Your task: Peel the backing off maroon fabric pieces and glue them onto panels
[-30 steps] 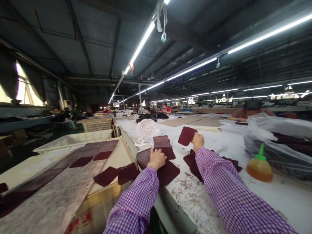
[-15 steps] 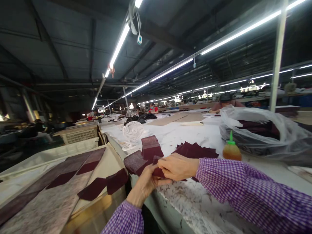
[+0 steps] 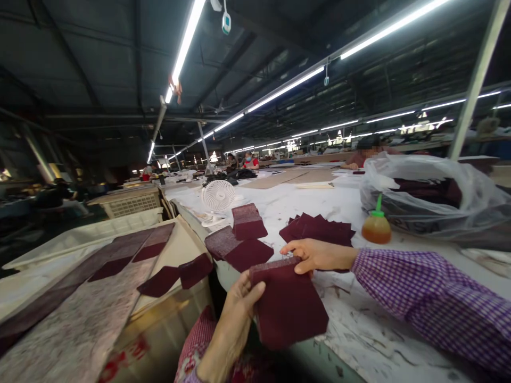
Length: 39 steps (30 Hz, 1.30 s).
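Note:
Between my hands hangs a maroon fabric piece [image 3: 290, 306], with a folded strip along its top edge and angled lower corners. My left hand [image 3: 239, 303] pinches its upper left corner, thumb in front. At the upper right corner my right hand [image 3: 317, 256] grips the edge between thumb and fingers. Just beyond lie more maroon pieces [image 3: 249, 254], partly overlapping, one [image 3: 247, 221] with a paler textured top. Behind my right hand a fanned pile of maroon pieces [image 3: 317, 229] rests on the white table [image 3: 275, 205].
A squeeze bottle [image 3: 376, 226] with amber liquid and a green tip stands right, beside a clear plastic bag [image 3: 471, 213] holding dark fabric. A white fan [image 3: 219, 196] sits behind. Left is a cream crate [image 3: 175, 319] bearing maroon pieces [image 3: 195, 270]. A co-worker [image 3: 365, 151] sits across the table.
The fabric piece, bunched between my close-set hands before, now hangs spread out toward me. My right hand has moved right, away from the left, and the view has tilted down slightly.

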Tool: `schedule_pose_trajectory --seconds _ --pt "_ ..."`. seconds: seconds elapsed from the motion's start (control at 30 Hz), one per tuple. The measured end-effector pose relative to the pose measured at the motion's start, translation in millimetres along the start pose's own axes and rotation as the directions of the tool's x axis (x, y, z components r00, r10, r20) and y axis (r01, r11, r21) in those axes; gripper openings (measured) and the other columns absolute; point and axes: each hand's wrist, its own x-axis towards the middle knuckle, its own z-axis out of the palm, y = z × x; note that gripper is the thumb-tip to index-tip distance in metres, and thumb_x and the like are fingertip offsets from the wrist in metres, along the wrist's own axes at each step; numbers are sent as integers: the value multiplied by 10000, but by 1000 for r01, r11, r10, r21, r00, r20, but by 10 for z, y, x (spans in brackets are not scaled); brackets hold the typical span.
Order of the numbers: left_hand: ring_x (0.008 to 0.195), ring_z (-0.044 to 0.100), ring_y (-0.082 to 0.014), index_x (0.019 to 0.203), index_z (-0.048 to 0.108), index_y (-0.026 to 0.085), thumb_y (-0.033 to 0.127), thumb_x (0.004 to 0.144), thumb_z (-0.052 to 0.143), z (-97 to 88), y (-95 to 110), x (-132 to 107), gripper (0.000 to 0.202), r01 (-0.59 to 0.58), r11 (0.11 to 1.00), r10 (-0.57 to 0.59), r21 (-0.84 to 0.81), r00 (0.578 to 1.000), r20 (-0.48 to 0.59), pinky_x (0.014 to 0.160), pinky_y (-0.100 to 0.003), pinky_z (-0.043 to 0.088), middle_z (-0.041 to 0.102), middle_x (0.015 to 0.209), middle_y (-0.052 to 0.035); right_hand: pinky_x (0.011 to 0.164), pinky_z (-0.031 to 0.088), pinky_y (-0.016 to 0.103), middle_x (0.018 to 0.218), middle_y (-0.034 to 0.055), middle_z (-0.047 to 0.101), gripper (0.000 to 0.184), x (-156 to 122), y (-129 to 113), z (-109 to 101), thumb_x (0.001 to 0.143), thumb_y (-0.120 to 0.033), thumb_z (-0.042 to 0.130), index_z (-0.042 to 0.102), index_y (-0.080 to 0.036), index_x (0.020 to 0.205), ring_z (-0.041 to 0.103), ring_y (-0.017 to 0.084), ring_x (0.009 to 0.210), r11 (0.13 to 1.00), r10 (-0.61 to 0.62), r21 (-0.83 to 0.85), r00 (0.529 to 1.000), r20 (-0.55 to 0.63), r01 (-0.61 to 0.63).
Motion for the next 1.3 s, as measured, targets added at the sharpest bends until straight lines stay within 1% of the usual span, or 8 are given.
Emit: schedule_pose_trajectory --seconds 0.13,0.27,0.4,0.53,0.8,1.13,1.2,1.3 --pt "930 620 -220 1102 580 148 383 680 709 -22 100 275 500 -129 907 120 400 992 47 809 -292 469 691 955 -89 535 395 206 761 -26 574 518 16 68 -85 698 -180 619 495 -153 1200 526 93 602 988 -10 -152 1000 1 10" --pt "819 601 -209 1030 661 187 367 753 625 156 123 515 333 -261 554 164 790 965 204 751 -300 445 691 858 -48 574 390 214 766 -18 576 469 15 46 -114 707 -146 595 537 -145 1172 522 106 635 919 -79 -385 997 13 78" --pt "840 579 -200 893 718 225 198 770 599 350 17 615 172 -329 226 189 917 938 290 767 -295 418 672 857 -34 609 402 225 794 13 629 407 -18 -3 -174 726 -186 603 577 -128 1128 563 136 685 779 -129 -619 992 0 101" --pt "871 559 -197 904 720 232 153 826 531 379 -117 633 218 -396 70 202 916 905 375 747 -284 410 641 854 -47 619 407 228 711 23 650 257 -62 -8 -321 816 -188 482 646 -114 1000 574 127 615 689 -164 -721 985 -50 78" --pt "830 524 -193 889 712 235 152 864 488 341 -175 594 240 -447 11 261 894 865 429 725 -279 393 597 816 -40 669 396 224 839 51 663 202 -42 69 -320 796 -166 513 700 -151 871 578 134 700 477 -273 -871 962 -23 115" --pt "824 514 -188 902 708 238 175 883 467 327 -187 593 250 -461 7 269 887 856 442 726 -275 397 594 831 -38 611 362 228 808 18 650 120 -42 111 -231 754 -167 541 648 -176 806 569 134 699 417 -264 -907 962 -66 52" --pt "823 509 -185 900 710 241 182 890 459 309 -186 604 258 -478 7 258 879 850 460 730 -275 397 590 829 -37 607 354 233 812 13 632 113 -46 144 -195 765 -156 525 631 -179 799 555 129 702 341 -307 -937 951 -34 77" --pt "823 505 -178 888 712 239 174 895 455 281 -175 620 266 -511 0 223 860 838 498 739 -272 399 586 833 -30 585 343 249 813 29 598 134 -66 205 -134 831 -157 473 605 -166 812 524 136 705 129 -370 -982 926 80 136"
